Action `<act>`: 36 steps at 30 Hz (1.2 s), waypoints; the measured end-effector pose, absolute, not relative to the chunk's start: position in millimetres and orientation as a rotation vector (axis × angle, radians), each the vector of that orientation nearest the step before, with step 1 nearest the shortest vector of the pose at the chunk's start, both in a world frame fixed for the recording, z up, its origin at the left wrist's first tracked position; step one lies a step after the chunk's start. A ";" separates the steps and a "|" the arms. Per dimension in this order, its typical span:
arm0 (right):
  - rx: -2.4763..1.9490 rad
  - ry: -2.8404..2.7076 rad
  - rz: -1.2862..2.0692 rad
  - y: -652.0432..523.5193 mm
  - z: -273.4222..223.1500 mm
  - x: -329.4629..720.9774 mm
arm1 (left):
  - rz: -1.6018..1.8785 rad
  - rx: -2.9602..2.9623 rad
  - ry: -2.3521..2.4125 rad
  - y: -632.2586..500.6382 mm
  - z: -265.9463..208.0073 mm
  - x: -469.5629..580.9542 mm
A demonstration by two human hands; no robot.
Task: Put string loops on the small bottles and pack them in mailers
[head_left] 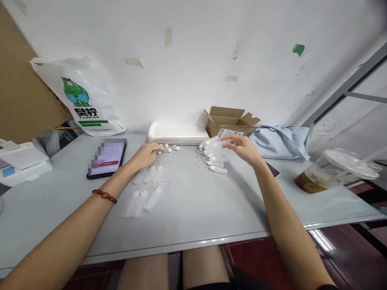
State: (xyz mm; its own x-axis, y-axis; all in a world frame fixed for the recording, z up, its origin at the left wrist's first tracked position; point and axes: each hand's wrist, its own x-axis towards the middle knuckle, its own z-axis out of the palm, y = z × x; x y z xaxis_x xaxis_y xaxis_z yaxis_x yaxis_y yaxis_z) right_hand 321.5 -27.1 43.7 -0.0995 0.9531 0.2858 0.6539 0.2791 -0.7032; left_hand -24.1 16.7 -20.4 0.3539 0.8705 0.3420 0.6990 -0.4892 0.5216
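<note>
My left hand [146, 156] reaches to a small cluster of white caps [173, 148] at the back middle of the table. Its fingers are drawn together at the edge of the caps, and whatever they pinch is hidden. Below that wrist lie several translucent squeeze bottles with thin curved nozzles [153, 198], in two loose groups. My right hand [242, 149] hovers at the far end of a second pile of such bottles [217, 163], fingers apart. I see nothing held in it; its fingertips are close to the uppermost bottle.
White foam trays [178, 133] are stacked against the wall beside an open cardboard box [226, 121]. On the left are a phone [109, 158] and a white plastic bag [87, 96]. To the right lie a pale blue cloth bag [278, 141], a dark flat object [273, 169] and a tilted drink cup [329, 173].
</note>
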 end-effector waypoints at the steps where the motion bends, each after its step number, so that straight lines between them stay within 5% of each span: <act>1: -1.463 -1.855 0.553 -28.1 44.8 322.3 | 0.838 2.327 1.416 15.5 -19.8 -23.8; 7: -1.520 -1.987 0.595 -24.1 39.6 324.9 | 0.804 2.289 1.544 8.7 -14.8 -22.2; 25: -1.287 -2.112 -0.066 -43.5 38.7 283.1 | 1.163 1.359 1.472 -15.0 12.5 -16.1; 31: -0.784 -2.548 0.423 -97.0 14.7 203.9 | 1.102 1.220 1.275 -17.7 8.4 -12.2; 36: -0.697 -2.726 0.471 -115.3 -2.9 174.8 | 1.124 1.126 1.148 -19.2 6.2 -6.3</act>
State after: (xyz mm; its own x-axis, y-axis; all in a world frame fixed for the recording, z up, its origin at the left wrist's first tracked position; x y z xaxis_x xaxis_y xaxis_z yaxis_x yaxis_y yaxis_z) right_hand 174.8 -115.3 -2.9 -0.8418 0.5041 0.1930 0.4102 0.8298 -0.3782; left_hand -6.3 -19.2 6.2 0.0733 0.9935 -0.0867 -0.0654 0.0915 0.9937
